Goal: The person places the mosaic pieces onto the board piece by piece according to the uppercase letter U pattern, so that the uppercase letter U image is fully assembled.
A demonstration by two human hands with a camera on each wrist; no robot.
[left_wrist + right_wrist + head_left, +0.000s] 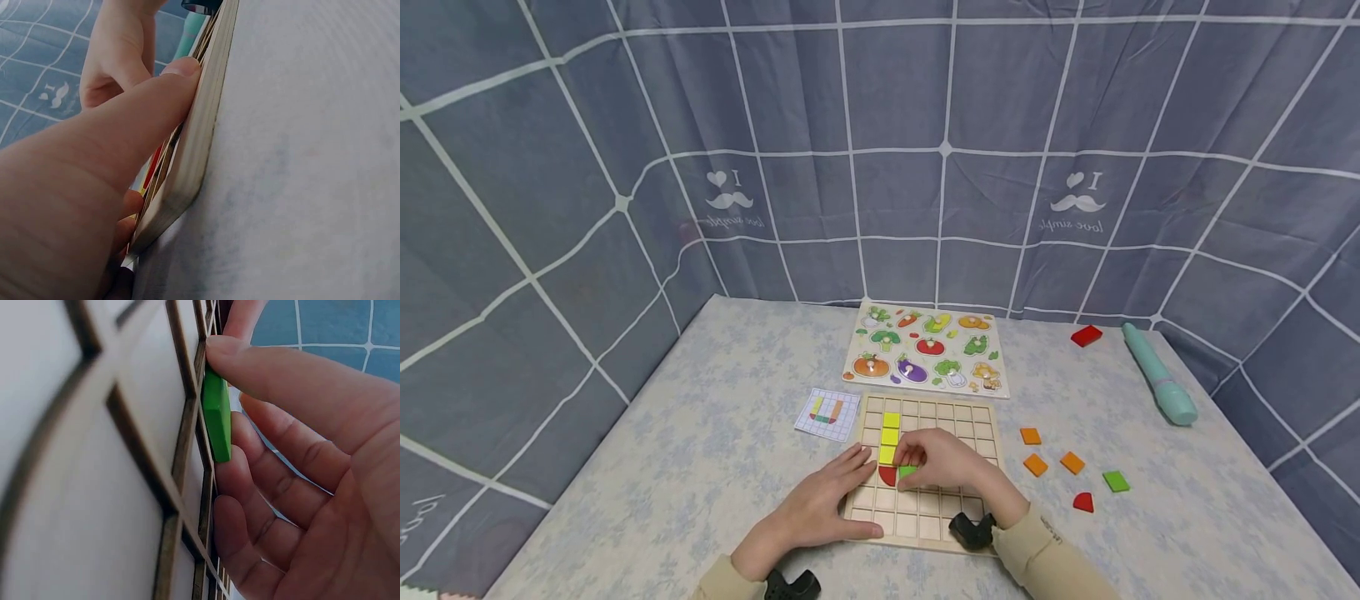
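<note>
A wooden grid board (906, 525) lies on the table. In its left part, several yellow square tiles (890, 437) stand in a column, with a red quarter-round tile (887, 475) below them. My right hand (943, 458) pinches a green square tile (217, 415) between thumb and fingers, just right of the red tile; the tile sits at the grid, slightly tilted in the right wrist view. Spread over the board's left edge, my left hand (823, 504) rests with fingers fairly straight, its thumb on the front rim.
A pattern card (827, 414) lies left of the board, and a vegetable puzzle (928, 348) behind it. To the right are loose orange tiles (1031, 436), a green tile (1116, 481), a red quarter-round piece (1083, 502), a red block (1086, 335) and a teal cylindrical object (1159, 375).
</note>
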